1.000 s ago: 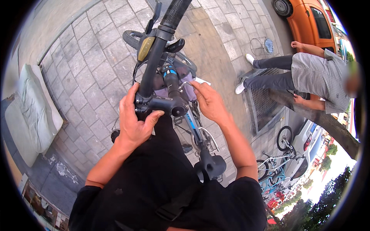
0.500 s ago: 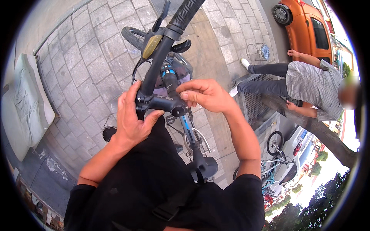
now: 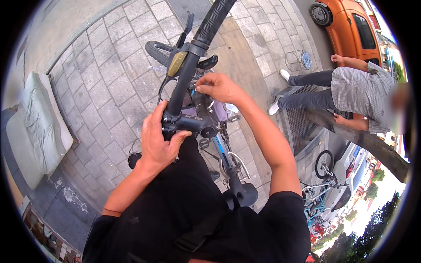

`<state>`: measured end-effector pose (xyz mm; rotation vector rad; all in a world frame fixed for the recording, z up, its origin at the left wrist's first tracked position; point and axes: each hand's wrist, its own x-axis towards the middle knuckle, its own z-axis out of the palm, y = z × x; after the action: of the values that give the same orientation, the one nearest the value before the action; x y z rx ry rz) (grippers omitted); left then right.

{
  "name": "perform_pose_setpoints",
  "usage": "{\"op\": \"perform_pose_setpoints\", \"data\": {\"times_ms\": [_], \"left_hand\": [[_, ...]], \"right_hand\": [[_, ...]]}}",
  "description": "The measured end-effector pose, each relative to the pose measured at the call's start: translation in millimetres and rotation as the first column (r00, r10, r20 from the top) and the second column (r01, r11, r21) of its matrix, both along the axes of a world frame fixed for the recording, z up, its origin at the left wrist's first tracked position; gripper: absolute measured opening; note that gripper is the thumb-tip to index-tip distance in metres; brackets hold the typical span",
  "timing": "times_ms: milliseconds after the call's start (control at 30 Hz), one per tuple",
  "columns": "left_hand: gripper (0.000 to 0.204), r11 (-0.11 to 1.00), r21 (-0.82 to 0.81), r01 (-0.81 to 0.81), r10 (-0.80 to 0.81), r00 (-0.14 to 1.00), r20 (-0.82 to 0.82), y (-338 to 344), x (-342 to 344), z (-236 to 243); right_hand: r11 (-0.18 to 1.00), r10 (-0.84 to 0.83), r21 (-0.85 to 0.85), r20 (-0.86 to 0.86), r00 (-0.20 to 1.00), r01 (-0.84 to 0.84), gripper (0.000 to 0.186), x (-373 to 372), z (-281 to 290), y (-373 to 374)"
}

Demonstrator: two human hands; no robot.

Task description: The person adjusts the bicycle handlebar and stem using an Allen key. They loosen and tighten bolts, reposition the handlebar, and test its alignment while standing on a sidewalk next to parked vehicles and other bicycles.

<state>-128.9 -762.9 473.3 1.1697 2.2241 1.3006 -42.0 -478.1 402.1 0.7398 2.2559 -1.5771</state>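
Note:
A black bicycle handlebar (image 3: 180, 91) slants upward from its stem (image 3: 193, 124). My left hand (image 3: 158, 142) is wrapped round the clamp end of the stem, thumb lying along the near side. My right hand (image 3: 219, 89) is at the black tube (image 3: 201, 104) beyond the stem cap, thumb and forefinger pinched together at its far end. Anything between those fingertips is too small to make out. On the bar sit a patterned grip (image 3: 215, 22), a brake lever (image 3: 186, 28) and a shifter with a gold-coloured cover (image 3: 177, 58).
Below are the blue frame tube (image 3: 221, 147), the saddle (image 3: 243, 193) and the front wheel (image 3: 160, 51). A folded pale mattress (image 3: 41, 125) lies left on the paving. At right a person (image 3: 359, 90) stands by a metal grate (image 3: 302, 111), with an orange car (image 3: 353, 35) and parked bicycles (image 3: 322, 188) beyond.
My right hand has moved away from beside the stem cap to the far end of the black tube. My left hand keeps its hold on the stem. The whole view has shifted slightly.

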Motion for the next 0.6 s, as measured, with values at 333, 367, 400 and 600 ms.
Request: {"op": "perform_pose_setpoints", "data": {"times_ms": [333, 367, 400, 600], "left_hand": [[0.098, 0.999, -0.048, 0.027, -0.025, 0.999, 0.026, -11.2, 8.5, -4.4], [0.097, 0.998, -0.035, 0.045, -0.044, 0.999, 0.022, -17.9, 13.5, -2.5], [0.095, 0.998, -0.025, 0.061, -0.061, 0.998, 0.015, -21.8, 17.3, -0.4], [0.095, 0.999, -0.036, -0.031, 0.037, 0.979, 0.198, -3.1, 8.0, -9.3]], "right_hand": [[0.948, 0.233, 0.248, -0.105, 0.967, -0.202, 0.039, 118.9, 16.5, -2.3], [0.926, 0.261, 0.282, 0.001, 0.965, -0.251, 0.039, 141.2, 12.8, -11.8], [0.967, 0.164, 0.199, -0.005, 0.987, -0.159, 0.041, 140.5, 26.7, -22.0], [0.934, -0.257, 0.251, -0.031, 0.966, 0.256, 0.035, 116.6, 59.2, -10.5]]}}
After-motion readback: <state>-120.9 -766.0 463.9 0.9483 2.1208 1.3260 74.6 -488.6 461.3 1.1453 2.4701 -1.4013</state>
